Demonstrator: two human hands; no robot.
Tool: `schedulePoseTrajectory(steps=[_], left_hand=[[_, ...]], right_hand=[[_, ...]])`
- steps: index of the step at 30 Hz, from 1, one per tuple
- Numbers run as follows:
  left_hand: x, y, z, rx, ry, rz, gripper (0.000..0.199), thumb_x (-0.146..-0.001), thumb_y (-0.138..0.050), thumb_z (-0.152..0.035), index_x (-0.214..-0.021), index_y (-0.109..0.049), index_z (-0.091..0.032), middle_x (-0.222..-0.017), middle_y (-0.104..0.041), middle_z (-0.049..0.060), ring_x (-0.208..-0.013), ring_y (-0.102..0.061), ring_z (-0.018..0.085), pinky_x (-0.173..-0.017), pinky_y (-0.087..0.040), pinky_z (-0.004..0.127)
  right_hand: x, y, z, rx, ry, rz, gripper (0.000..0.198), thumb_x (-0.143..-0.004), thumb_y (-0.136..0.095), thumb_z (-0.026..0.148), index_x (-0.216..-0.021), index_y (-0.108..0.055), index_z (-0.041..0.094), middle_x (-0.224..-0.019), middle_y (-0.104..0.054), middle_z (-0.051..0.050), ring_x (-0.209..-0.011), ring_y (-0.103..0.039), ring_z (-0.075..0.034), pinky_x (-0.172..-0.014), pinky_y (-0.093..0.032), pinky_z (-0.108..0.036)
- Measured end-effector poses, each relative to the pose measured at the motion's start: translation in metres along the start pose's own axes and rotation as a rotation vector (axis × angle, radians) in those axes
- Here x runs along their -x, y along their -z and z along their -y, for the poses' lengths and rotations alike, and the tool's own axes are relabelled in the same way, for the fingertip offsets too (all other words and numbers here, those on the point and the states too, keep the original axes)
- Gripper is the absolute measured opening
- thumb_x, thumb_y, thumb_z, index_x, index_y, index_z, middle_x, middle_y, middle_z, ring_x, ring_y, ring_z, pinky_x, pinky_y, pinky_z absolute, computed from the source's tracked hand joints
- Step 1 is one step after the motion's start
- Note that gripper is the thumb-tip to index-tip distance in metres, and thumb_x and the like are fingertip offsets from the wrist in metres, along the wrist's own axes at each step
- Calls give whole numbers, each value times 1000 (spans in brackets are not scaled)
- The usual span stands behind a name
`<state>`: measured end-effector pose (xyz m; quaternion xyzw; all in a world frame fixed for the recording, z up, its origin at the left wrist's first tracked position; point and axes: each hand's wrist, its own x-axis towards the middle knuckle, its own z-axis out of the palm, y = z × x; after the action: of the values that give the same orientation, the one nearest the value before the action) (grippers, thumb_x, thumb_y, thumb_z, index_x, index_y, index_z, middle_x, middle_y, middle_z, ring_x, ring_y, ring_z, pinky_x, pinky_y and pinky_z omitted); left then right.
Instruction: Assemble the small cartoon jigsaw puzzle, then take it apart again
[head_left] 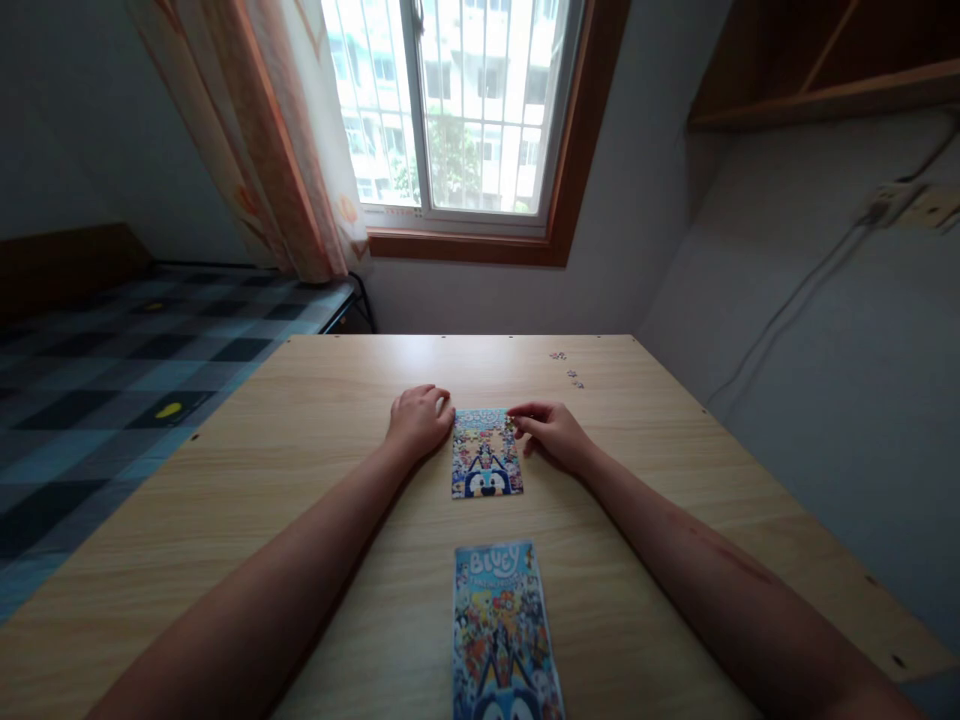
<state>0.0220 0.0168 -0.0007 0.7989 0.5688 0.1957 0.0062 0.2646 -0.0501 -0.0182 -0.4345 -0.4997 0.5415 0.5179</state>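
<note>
A mostly assembled jigsaw puzzle (487,480) with a blue cartoon dog lies flat on the table; bare table shows through gaps in its middle. My left hand (420,415) rests at its upper left edge, fingers loosely bent and apart, holding nothing. At the upper right edge, my right hand (551,432) pinches a small puzzle piece (511,422) between thumb and forefinger. Beyond that hand, several loose puzzle pieces (574,380) lie in a small group. Another little cluster of pieces (558,356) sits farther back.
Nearer to me on the wooden table (360,650) lies a printed picture (499,620) with the same dog and "Bluey" lettering. A bed with a checked cover (82,400) stands to the left. Ahead is a barred window (480,120); a cable (795,290) hangs along the right wall.
</note>
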Motion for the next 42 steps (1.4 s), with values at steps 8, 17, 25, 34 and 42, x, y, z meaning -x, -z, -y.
schedulePoseTrajectory(steps=[8, 17, 25, 34, 42], left_hand=[[0, -1, -1, 48, 5, -13, 33, -90, -53, -38, -115, -71, -24, -132, -66, 8, -126, -54, 29, -109, -39, 46], [-1, -1, -1, 92, -3, -17, 34, -89, -53, -37, -115, -71, -24, -132, -66, 8, -127, -53, 30, -110, -39, 47], [-1, -4, 1, 127, -25, -45, 35, -88, -53, -36, -114, -71, -23, -130, -67, 7, -125, -55, 27, -111, -40, 44], [0, -7, 1, 159, -42, -52, 36, -88, -52, -36, -114, -72, -21, -129, -66, 8, -124, -54, 27, -112, -39, 41], [2, -4, -2, 131, -55, -2, 42, -89, -53, -40, -122, -68, -19, -129, -66, 10, -125, -53, 29, -111, -38, 42]], right_hand=[[0, 4, 0, 1, -14, 8, 41, -71, -75, 33, -106, -75, 12, -76, -69, -5, -72, -67, -16, -51, -58, -23], [1, -1, -1, 6, 44, -72, 27, -67, -74, 33, -86, -71, 13, -85, -69, -7, -83, -71, -23, -46, -55, -21], [5, 0, -1, 122, 16, -113, 31, -67, -66, 33, -90, -74, 13, -68, -68, -3, -41, -48, -7, -33, -34, -17], [6, 1, -1, 157, 60, -93, 34, -68, -73, 38, -93, -76, 15, -69, -68, -1, -42, -43, -5, -37, -32, -18], [3, -1, 0, 100, 41, -65, 35, -62, -85, 37, -86, -74, 14, -72, -70, -4, -59, -64, -13, -50, -54, -23]])
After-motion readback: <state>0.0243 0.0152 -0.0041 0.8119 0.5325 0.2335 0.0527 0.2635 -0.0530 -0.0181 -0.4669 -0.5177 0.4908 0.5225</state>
